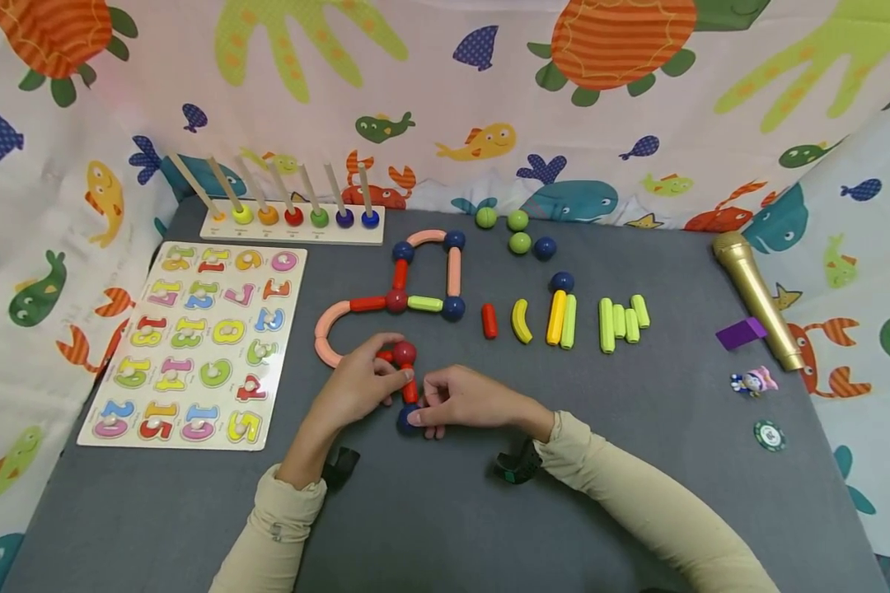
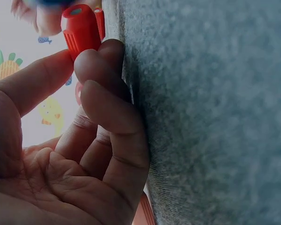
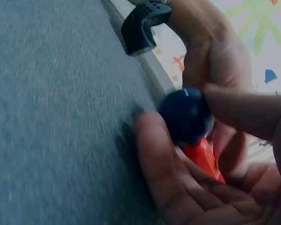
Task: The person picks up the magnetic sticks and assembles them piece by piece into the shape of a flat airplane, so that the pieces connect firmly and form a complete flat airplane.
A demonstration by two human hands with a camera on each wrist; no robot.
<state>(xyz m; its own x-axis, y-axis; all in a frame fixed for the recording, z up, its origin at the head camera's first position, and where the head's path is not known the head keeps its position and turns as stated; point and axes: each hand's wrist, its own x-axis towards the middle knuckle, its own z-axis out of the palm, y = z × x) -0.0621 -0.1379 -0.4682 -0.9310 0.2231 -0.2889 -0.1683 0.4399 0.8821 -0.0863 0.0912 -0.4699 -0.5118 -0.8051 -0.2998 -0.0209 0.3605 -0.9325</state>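
My left hand [image 1: 358, 380] pinches a red magnetic rod [image 2: 79, 30] between thumb and fingers, close over the grey table. My right hand [image 1: 475, 401] grips a dark blue ball [image 3: 186, 115] between thumb and fingers, at the near end of that rod. In the head view a red ball [image 1: 404, 354] sits at the rod's far end, and a second red rod [image 1: 385, 356] runs left from it, partly covered by the left hand. Beyond the hands lies a joined frame of rods and balls, with a curved pink rod [image 1: 326, 329] at its left.
A number puzzle board [image 1: 222, 329] lies left, with a peg stacker [image 1: 297, 231] behind it. Loose yellow rods [image 1: 556, 319], green rods [image 1: 606, 325] and several balls are to the right. A gold microphone [image 1: 756, 296], purple block [image 1: 742, 333], figurine [image 1: 753, 381] and poker chip [image 1: 770, 436] lie far right.
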